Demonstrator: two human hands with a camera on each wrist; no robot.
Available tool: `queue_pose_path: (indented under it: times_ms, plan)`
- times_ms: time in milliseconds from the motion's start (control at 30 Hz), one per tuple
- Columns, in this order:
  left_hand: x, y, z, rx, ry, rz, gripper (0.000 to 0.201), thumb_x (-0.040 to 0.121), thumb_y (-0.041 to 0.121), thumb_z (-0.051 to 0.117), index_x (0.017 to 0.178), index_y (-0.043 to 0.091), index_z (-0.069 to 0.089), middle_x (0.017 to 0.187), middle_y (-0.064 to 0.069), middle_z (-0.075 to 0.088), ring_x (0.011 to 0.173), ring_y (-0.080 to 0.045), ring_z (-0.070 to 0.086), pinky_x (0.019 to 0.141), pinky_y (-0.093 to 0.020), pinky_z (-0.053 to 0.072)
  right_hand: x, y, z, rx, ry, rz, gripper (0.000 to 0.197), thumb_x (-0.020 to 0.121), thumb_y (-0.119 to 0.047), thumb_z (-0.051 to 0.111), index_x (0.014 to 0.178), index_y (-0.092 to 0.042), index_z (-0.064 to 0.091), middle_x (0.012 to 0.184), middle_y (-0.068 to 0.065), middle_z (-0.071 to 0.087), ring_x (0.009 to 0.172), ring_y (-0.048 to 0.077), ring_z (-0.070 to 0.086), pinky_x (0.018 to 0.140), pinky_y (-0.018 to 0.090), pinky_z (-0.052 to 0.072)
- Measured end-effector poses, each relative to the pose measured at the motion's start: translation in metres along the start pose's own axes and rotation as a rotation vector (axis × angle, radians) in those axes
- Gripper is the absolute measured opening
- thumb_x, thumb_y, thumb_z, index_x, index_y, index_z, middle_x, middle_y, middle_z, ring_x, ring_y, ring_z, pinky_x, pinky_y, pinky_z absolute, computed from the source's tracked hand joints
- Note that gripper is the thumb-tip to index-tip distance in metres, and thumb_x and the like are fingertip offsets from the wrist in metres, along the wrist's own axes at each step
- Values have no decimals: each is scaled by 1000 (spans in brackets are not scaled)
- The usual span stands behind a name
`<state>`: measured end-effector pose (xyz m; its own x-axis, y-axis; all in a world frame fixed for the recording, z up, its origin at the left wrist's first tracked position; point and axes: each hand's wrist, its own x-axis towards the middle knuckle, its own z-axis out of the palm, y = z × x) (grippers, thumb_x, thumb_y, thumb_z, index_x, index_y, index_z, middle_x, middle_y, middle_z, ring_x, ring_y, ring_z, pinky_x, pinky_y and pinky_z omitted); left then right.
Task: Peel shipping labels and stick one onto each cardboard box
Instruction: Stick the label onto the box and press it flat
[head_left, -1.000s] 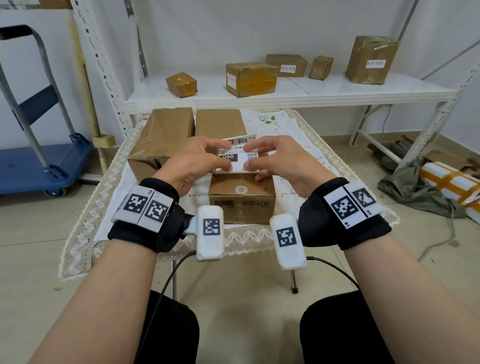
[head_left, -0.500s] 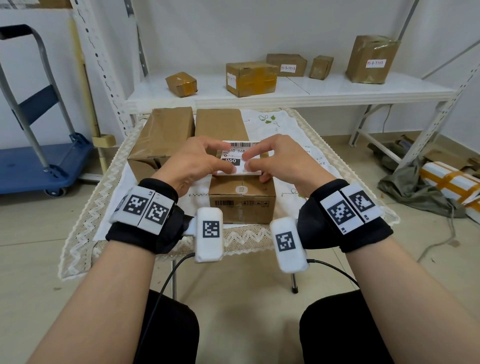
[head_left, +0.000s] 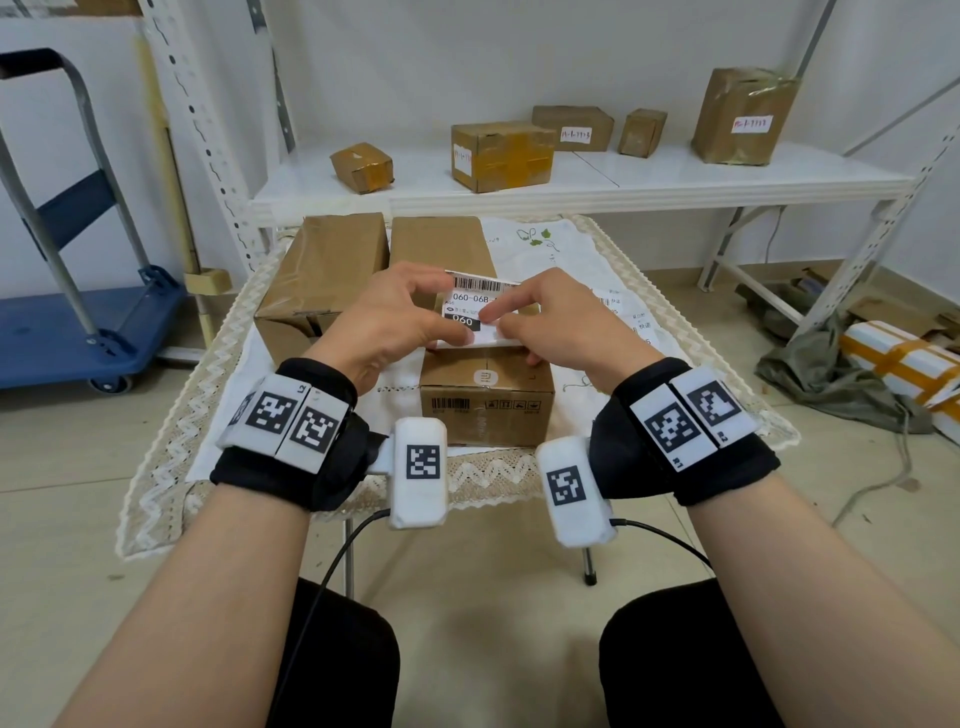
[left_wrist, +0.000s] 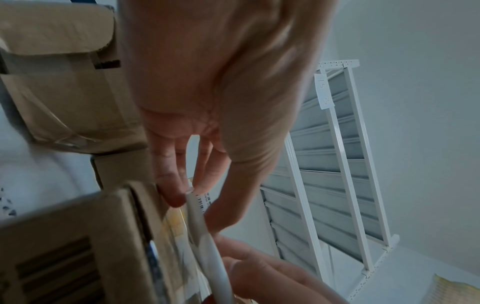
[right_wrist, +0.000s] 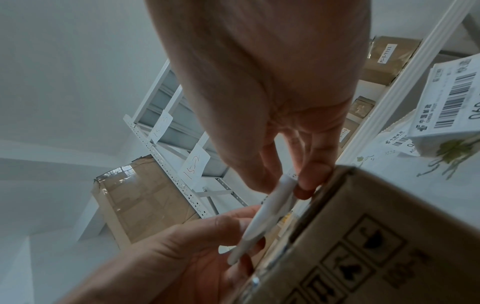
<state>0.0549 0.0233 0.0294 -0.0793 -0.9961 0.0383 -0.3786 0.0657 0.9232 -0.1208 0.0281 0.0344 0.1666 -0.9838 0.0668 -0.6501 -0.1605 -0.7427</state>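
Both hands, left hand (head_left: 384, 325) and right hand (head_left: 561, 332), pinch the white barcoded shipping label (head_left: 475, 306). Label lowered since a second ago, now just above the small brown cardboard box (head_left: 485, 395); sticking looks imminent.

White barcoded label (head_left: 475, 312) (tilted) above small cardboard box (head_left: 485, 400)

A parcel storeroom: taped cardboard boxes (head_left: 501, 155) on white metal shelving (head_left: 582, 182), a blue platform trolley (head_left: 78, 332).

The head camera looks forward and down over both wrists at the small cardboard box (head_left: 487, 395). Each wrist camera peers close along its palm, upward toward twelve o'clock; all three share the shipping label (head_left: 475, 312).
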Motion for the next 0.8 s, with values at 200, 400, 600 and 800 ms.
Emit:
queue_pose_path:
  times_ms: [200,400,600,800]
  plan:
    - [-3,2,0,3,-8,9,62,75,-2,84,132,13,63,135,11,56,93,-3,58,72,-18,48,-1,-4,1,-60,13,-35,25,97,-14,58,110,-14,79,127,8,63,94,30,68,83,42,60]
    - [-4,3,1,28,-13,5,63,76,-1,84,133,13,62,139,10,55,97,-7,56,73,-18,47,-3,-4,1,-64,10,-33,25,98,-14,57,110,-12,79,123,7,63,86,30,68,79,37,60]
    - [-6,5,0,32,-30,0,55,77,-1,83,127,16,66,132,12,54,93,-4,56,65,-13,45,-2,-5,2,-72,10,-32,25,97,-14,57,107,-13,80,122,8,65,94,28,66,87,43,58]
    - [-6,5,0,40,-56,0,41,78,0,83,104,28,68,120,18,57,99,-10,58,69,-18,47,-1,-4,2,-77,8,-35,24,97,-15,58,107,-14,80,123,7,63,89,20,59,88,40,57]
